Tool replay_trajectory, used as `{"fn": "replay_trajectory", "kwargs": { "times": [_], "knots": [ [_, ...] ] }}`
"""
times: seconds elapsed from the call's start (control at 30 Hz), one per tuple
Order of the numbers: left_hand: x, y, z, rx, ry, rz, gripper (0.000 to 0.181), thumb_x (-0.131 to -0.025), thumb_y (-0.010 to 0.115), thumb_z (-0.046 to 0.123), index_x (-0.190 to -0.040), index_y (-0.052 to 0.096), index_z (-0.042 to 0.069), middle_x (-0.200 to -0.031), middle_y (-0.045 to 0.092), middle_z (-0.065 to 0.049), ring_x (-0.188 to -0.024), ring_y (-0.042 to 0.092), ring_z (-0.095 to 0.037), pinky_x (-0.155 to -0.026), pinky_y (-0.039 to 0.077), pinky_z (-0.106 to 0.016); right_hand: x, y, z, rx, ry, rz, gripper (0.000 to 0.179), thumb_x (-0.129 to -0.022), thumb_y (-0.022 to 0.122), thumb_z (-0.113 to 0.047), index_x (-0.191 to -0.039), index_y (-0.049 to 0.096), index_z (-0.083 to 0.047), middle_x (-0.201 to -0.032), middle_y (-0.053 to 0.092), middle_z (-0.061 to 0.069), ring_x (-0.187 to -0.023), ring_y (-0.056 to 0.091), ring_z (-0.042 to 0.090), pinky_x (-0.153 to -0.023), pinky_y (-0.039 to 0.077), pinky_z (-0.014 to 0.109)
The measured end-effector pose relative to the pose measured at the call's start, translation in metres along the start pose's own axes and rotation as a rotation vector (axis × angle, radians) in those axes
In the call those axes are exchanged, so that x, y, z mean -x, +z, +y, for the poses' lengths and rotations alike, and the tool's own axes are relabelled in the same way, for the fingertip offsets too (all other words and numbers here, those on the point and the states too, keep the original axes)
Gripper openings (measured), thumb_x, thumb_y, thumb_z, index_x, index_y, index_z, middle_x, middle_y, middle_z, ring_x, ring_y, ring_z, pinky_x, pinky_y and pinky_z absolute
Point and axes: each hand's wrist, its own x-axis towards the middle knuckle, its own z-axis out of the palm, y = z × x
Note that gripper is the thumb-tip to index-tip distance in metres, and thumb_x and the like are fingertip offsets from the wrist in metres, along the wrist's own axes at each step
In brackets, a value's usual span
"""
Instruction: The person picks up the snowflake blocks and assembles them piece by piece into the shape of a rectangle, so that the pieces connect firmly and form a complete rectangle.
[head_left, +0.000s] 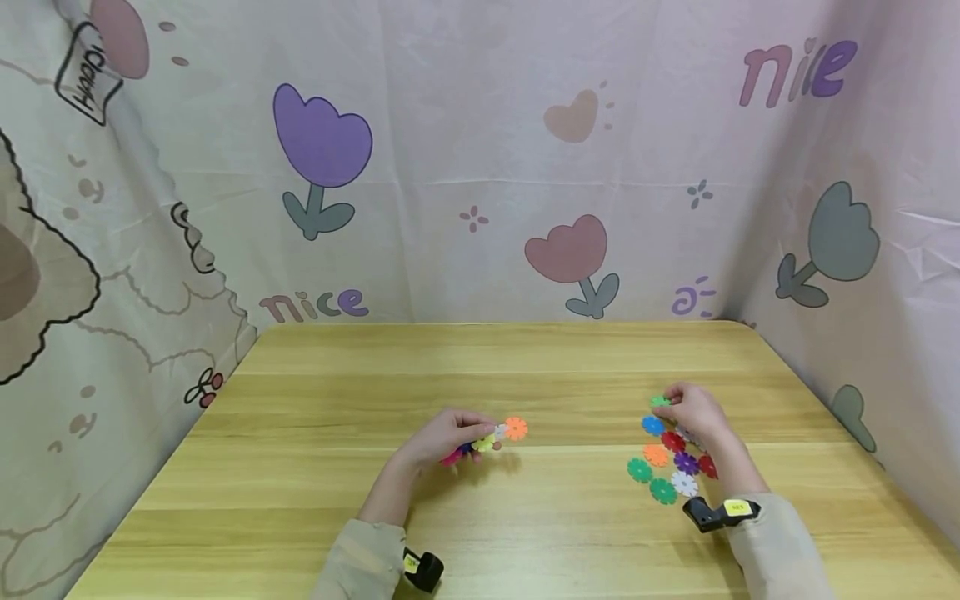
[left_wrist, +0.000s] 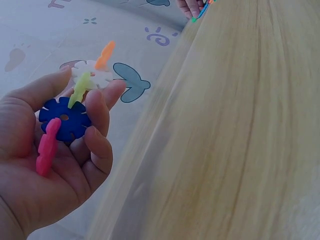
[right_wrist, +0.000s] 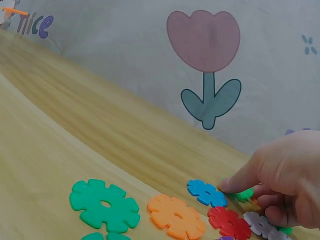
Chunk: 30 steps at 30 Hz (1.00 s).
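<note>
My left hand [head_left: 448, 437] grips a chain of notched plastic discs slotted together. In the left wrist view the chain runs from a pink disc [left_wrist: 47, 147] at the palm through a dark blue disc [left_wrist: 75, 122], a yellow disc [left_wrist: 79, 91] and a white disc [left_wrist: 100, 77] to an orange disc [left_wrist: 106, 54] at the far end. Thumb and curled fingers hold it clear above the table. Over at the right, my right hand [head_left: 697, 412] pinches a bright green disc [head_left: 659, 402] at the back of a group of loose discs; its fingers partly cover that disc.
Loose discs lie on the wooden table [head_left: 337, 483] near my right hand: a blue disc [head_left: 652, 426], an orange disc [head_left: 656, 455], a purple disc [head_left: 685, 463], a white disc [head_left: 684, 484], plus several red and green ones. A printed curtain [head_left: 450, 125] hangs behind the table.
</note>
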Motion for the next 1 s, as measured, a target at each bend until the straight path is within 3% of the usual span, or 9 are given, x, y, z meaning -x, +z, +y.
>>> {"fn": "replay_trajectory", "kwargs": {
  "times": [0.27,0.47,0.7,1.0],
  "knots": [
    [-0.001,0.000,0.000,-0.010,0.010,-0.002,0.036,-0.095,0.052,0.031,-0.113,0.065,0.002,-0.085,0.067,-0.013,-0.048,0.051,-0.010,-0.037,0.030,-0.021,0.001,-0.001,0.001,0.017,-0.046,0.047,0.033,-0.086,0.065,-0.013,-0.108,0.050,0.006,-0.097,0.055,0.023,-0.081,0.051,0.029,-0.065,0.042,0.037],
    [-0.001,-0.001,-0.001,-0.007,0.007,0.006,0.037,-0.096,0.051,0.031,-0.114,0.064,0.002,-0.085,0.068,-0.007,-0.051,0.054,-0.010,-0.038,0.032,-0.021,0.004,0.001,-0.002,0.002,-0.072,0.068,0.028,-0.088,0.062,-0.013,-0.107,0.053,0.005,-0.094,0.057,0.019,-0.079,0.052,0.025,-0.063,0.042,0.033],
    [0.000,-0.001,-0.001,-0.006,-0.004,0.014,0.038,-0.096,0.050,0.032,-0.116,0.063,0.002,-0.087,0.068,-0.008,-0.049,0.052,-0.009,-0.039,0.033,-0.021,0.011,0.004,-0.019,-0.144,-0.094,0.035,0.033,-0.090,0.060,-0.013,-0.114,0.050,0.007,-0.092,0.057,0.014,-0.069,0.052,0.018,-0.054,0.045,0.028],
    [0.000,-0.001,0.000,-0.006,-0.006,0.021,0.039,-0.096,0.050,0.033,-0.116,0.063,0.002,-0.088,0.068,-0.007,-0.051,0.053,-0.009,-0.039,0.033,-0.021,0.019,0.019,-0.046,-0.322,-0.186,-0.066,0.036,-0.089,0.060,-0.010,-0.118,0.052,0.011,-0.080,0.057,0.011,-0.066,0.056,0.019,-0.056,0.051,0.029]
  ]
}}
